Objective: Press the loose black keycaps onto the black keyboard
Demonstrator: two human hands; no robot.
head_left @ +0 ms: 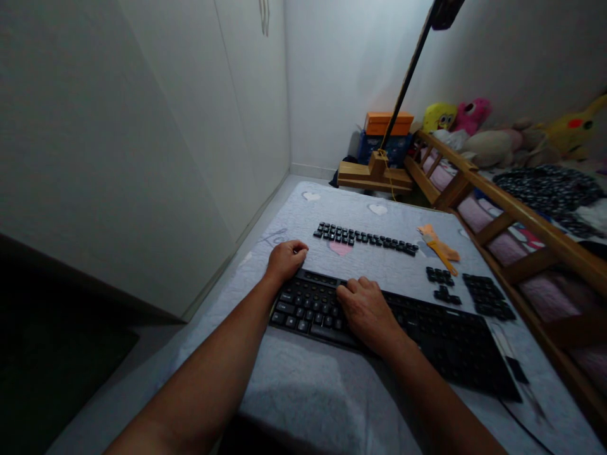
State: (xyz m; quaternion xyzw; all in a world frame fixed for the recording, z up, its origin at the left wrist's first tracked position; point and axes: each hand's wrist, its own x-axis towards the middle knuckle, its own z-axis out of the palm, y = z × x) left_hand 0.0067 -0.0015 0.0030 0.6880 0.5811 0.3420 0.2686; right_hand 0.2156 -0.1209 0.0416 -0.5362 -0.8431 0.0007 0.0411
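A black keyboard (441, 338) lies at a slant on the cloth-covered surface, with keycaps on its left part and bare key positions further right. My right hand (367, 306) rests over its middle, fingers curled down onto the keys; whatever its fingertips hold is hidden. At the keyboard's upper left corner is my left hand (286, 259), closed, thumb and fingers together, with any held item too small to tell. Beyond the keyboard lie rows of loose black keycaps (365, 237). More loose keycaps (487, 296) are grouped at the right.
An orange-handled tool (441, 251) lies on an orange cloth piece behind the keyboard. Thin metal tools (516, 370) and a cable are by its right end. A wooden bed rail (521, 208) runs along the right. A wooden stand (374, 174) is behind; white cabinets (190, 126) rise left.
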